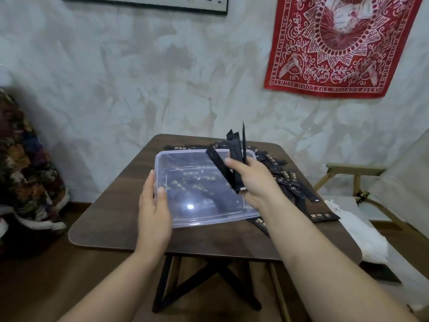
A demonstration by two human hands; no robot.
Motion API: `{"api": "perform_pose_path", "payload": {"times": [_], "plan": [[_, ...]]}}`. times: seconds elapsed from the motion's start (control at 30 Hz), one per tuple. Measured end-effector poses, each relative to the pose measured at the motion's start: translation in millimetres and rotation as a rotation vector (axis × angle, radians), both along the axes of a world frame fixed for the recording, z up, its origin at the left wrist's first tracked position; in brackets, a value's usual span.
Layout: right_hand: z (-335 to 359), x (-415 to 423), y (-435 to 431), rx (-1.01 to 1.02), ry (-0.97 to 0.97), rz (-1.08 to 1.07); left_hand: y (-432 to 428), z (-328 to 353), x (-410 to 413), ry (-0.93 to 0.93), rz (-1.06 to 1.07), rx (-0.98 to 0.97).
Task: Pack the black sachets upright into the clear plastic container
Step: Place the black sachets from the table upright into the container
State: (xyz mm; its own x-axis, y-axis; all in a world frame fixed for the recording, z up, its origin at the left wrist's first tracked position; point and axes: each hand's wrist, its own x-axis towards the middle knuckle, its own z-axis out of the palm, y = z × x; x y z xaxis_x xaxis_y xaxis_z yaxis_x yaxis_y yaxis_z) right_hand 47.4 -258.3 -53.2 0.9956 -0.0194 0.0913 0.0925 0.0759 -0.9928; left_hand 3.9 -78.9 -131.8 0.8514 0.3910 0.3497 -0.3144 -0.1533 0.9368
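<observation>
Head view: the left hand [154,205] grips the left rim of the clear plastic container [209,218], thumb curled over the edge and fingers down its outer wall. Across from them, the right hand [253,180] clamps a few black sachets [235,156], which fan upward past its fingertips above the container's right side. More sachets show through the plastic between the two hands; whether they lie inside or beneath it cannot be told. Loose sachets [291,182] lie on the wooden table [111,228] just beyond and right of the right fingers. Far behind, a red cloth [336,43] hangs on the wall.
</observation>
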Motion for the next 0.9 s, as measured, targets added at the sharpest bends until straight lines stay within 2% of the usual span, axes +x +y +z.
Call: {"api": "perform_pose_path", "payload": {"times": [0.13, 0.3, 0.5, 0.73, 0.9], "plan": [[-23, 2, 33, -0.16, 0.124, 0.049, 2, -6, -6, 0.009, -0.037, 0.016], [-31, 2, 49, -0.367, 0.163, 0.096, 9, -10, -13, -0.011, -0.137, 0.049], [-33, 1, 46, -0.671, 0.087, 0.149, 17, -20, -11, -0.059, -0.196, 0.123], [-32, 3, 45, -0.916, 0.07, 0.209, 19, -29, -8, -0.09, -0.201, 0.134], [-22, -1, 42, -0.96, 0.068, 0.338, 19, -31, -11, -0.098, -0.19, 0.184]]}}
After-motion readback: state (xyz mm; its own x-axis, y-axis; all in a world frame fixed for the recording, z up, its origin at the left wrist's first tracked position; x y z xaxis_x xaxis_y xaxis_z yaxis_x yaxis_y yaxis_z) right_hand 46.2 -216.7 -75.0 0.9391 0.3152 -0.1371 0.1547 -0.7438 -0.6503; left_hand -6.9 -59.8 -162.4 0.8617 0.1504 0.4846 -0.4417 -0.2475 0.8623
